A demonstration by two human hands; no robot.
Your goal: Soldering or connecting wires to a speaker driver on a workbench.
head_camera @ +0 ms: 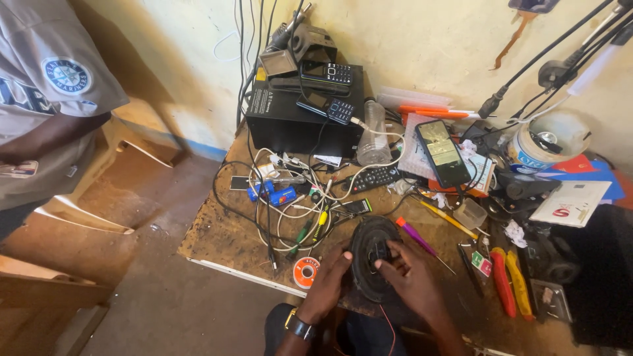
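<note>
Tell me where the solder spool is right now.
The solder spool lies at the workbench's front edge, just left of the left hand, below the tangled wires.

Pale yellowish plaster wall (pixel 428 46) with a blue base stripe (pixel 198 150) far beyond the fingertips, scuffed wooden workbench (pixel 224 234) spreading away from the fingers, bare grey-brown concrete floor (pixel 165 303) well off to their left, light wooden furniture (pixel 119 142) farther left, daylight throughout.
</note>
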